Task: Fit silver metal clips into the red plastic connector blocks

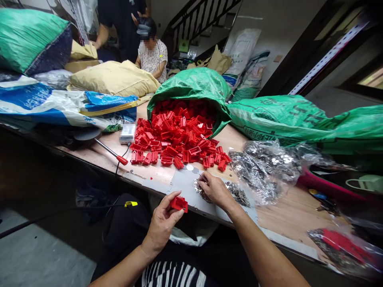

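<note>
My left hand (pixel 163 223) pinches a small red plastic clip (pixel 179 203), boxy and open-sided, just off the table edge (pixel 155 184). My right hand (pixel 216 190) picks with its fingertips at a pile of tiny silvery metal pieces (pixel 237 194).

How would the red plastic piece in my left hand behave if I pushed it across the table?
The red plastic piece looks like a hollow moulded box, so probably stiff and light. Its flat, boxy sides suggest it would slide, not roll, on the smooth table.
</note>
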`<state>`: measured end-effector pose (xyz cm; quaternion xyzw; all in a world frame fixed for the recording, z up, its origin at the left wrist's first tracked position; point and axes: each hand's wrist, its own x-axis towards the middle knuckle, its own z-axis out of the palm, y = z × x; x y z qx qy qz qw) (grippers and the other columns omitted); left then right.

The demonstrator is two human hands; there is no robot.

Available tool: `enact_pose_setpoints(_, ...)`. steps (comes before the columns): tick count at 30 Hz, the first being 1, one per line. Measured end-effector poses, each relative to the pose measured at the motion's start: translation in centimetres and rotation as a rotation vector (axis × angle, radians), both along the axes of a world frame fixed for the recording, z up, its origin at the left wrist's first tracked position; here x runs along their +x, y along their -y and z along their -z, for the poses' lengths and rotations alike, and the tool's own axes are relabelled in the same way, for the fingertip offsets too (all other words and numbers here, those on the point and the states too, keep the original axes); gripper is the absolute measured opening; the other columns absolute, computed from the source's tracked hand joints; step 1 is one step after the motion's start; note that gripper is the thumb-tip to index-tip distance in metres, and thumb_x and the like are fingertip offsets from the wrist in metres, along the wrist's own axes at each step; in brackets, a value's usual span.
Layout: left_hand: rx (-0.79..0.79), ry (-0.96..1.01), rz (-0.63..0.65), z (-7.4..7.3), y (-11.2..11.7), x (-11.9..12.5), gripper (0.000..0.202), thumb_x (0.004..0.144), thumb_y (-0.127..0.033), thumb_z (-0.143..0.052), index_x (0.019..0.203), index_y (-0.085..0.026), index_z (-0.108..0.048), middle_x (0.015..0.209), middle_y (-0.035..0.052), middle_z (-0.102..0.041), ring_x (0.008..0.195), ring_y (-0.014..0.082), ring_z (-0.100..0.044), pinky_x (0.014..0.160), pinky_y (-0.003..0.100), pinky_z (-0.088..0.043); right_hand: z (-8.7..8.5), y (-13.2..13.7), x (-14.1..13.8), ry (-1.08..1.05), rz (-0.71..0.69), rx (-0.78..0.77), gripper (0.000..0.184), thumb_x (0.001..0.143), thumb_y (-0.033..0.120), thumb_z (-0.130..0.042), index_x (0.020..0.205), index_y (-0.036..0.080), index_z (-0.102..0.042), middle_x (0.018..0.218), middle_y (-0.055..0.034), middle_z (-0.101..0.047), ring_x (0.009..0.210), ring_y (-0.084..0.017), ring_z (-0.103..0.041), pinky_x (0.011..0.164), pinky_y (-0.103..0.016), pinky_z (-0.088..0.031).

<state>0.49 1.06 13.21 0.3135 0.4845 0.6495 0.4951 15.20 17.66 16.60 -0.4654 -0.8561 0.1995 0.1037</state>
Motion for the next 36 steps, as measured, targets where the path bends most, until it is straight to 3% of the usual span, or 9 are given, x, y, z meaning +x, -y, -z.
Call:
enact_pose_setpoints(6, 0.015, -0.027, 0.007, -0.1, -0.9, 0.3, 0.047, 0.075, -0.026, -0.069, 0.121, -0.021, -0.060, 0.102, 0.0052, -0.069, 0.089, 0.0165, -0.064, 0.086, 0.028, -0.050, 0.2, -0.2, 1.1, -0.105, 0.031, -0.045, 0.012, 0.082, 0.027, -0.054, 0.090, 0.023, -0.062, 0.085, -0.0017, -0.069, 0.080, -0.018, -0.062, 0.070, -0.026, -0.041)
enact_pose_setpoints(10, 0.038, -0.034, -0.001, -0.1, -1.6, 0.5, 0.048, 0.075, -0.025, -0.069, 0.122, -0.021, -0.059, 0.101, 0.0050, -0.070, 0.089, 0.0166, -0.064, 0.086, 0.028, -0.050, 0.2, 0.0, 1.5, -0.218, 0.061, -0.090, 0.011, 0.080, 0.030, -0.056, 0.083, 0.022, -0.063, 0.078, -0.0001, -0.068, 0.071, -0.017, -0.060, 0.067, -0.026, -0.041)
enact_pose_setpoints(15, 0.061, -0.044, -0.001, -0.3, -2.2, 0.7, 0.044, 0.076, -0.025, -0.069, 0.120, -0.022, -0.061, 0.103, 0.0053, -0.070, 0.091, 0.0167, -0.064, 0.086, 0.028, -0.051, -0.5, 1.9, 1.2, -0.539, 0.008, -0.472, 0.023, 0.080, 0.041, -0.058, 0.080, 0.018, -0.059, 0.066, 0.0023, -0.057, 0.052, -0.010, -0.045, 0.050, -0.022, -0.035)
enact_pose_setpoints(17, 0.072, -0.064, -0.003, -0.4, -2.2, 0.8, 0.044, 0.076, -0.024, -0.069, 0.120, -0.022, -0.061, 0.105, 0.0058, -0.069, 0.092, 0.0171, -0.064, 0.087, 0.028, -0.051, -0.6, 3.0, 0.9, -0.597, -0.028, -0.536, 0.024, 0.079, 0.041, -0.060, 0.079, 0.017, -0.058, 0.065, 0.0026, -0.054, 0.054, -0.009, -0.044, 0.050, -0.021, -0.034)
enact_pose_setpoints(22, 0.129, -0.101, 0.001, -0.5, -2.2, 1.1, 0.043, 0.078, -0.023, -0.067, 0.120, -0.024, -0.062, 0.110, 0.0062, -0.066, 0.097, 0.0192, -0.064, 0.089, 0.030, -0.052, 0.0, 5.4, 0.5, -0.632, -0.046, -0.429, 0.017, 0.081, 0.035, -0.061, 0.080, 0.018, -0.059, 0.074, 0.0008, -0.059, 0.069, -0.013, -0.053, 0.065, -0.024, -0.042)
enact_pose_setpoints(27, 0.184, -0.190, -0.007, -0.4, -2.1, 1.5, 0.038, 0.079, -0.020, -0.066, 0.116, -0.027, -0.065, 0.115, 0.0052, -0.062, 0.102, 0.0196, -0.062, 0.090, 0.030, -0.052, 0.9, 6.9, 0.2, -0.587, -0.003, -0.302, 0.012, 0.085, 0.031, -0.058, 0.080, 0.020, -0.055, 0.072, 0.0031, -0.058, 0.062, -0.011, -0.049, 0.059, -0.022, -0.038)
enact_pose_setpoints(32, 0.097, -0.012, 0.016, -0.8, -1.9, 1.6, 0.044, 0.075, -0.023, -0.071, 0.118, -0.023, -0.063, 0.110, 0.0061, -0.067, 0.096, 0.0190, -0.064, 0.088, 0.031, -0.051, 0.9, 7.3, 0.1, -0.776, -0.007, -0.476, 0.022, 0.084, 0.040, -0.059, 0.081, 0.020, -0.050, 0.074, 0.0036, -0.051, 0.064, -0.010, -0.047, 0.059, -0.021, -0.040)
enact_pose_setpoints(36, 0.055, 0.128, 0.047, -1.1, -1.9, 1.6, 0.049, 0.074, -0.023, -0.072, 0.122, -0.023, -0.059, 0.097, 0.0036, -0.071, 0.086, 0.0154, -0.064, 0.087, 0.029, -0.050, 0.6, 7.4, 0.6, -0.813, -0.005, -0.664, 0.030, 0.088, 0.050, -0.051, 0.084, 0.021, -0.046, 0.069, 0.0044, -0.049, 0.051, -0.008, -0.038, 0.047, -0.020, -0.032)
